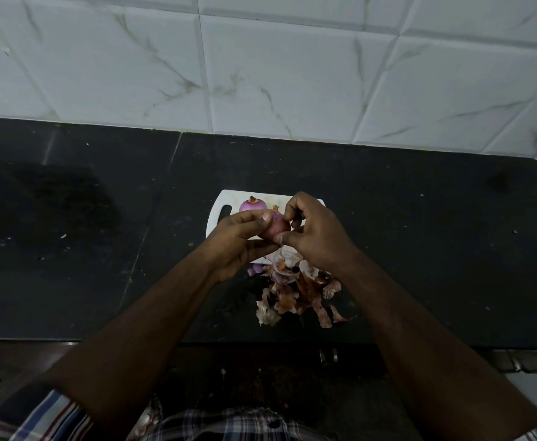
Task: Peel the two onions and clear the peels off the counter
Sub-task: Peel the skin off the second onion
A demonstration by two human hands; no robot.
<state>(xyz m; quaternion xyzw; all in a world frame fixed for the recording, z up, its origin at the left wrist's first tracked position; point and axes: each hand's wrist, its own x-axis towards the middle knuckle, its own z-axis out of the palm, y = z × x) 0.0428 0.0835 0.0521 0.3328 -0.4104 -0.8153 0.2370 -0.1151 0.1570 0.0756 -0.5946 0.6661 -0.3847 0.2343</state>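
My left hand [240, 238] grips a reddish onion [278, 226] above the white cutting board [221, 208], thumb across its top. My right hand [311, 232] is curled against the onion's right side, fingertips pinching at its skin. A second, purple peeled onion [252, 204] sits on the board just behind my hands. A heap of dry brown and white peels [295, 291] lies on the black counter below my hands, partly on the board's near edge. A small purple piece [256, 268] lies by the heap's left side.
The black counter [85, 233] stretches left and right, flecked with small crumbs. White marbled wall tiles [260, 74] rise behind it. The counter's front edge [69, 340] runs just below the peel heap. My checked shirt shows at the bottom.
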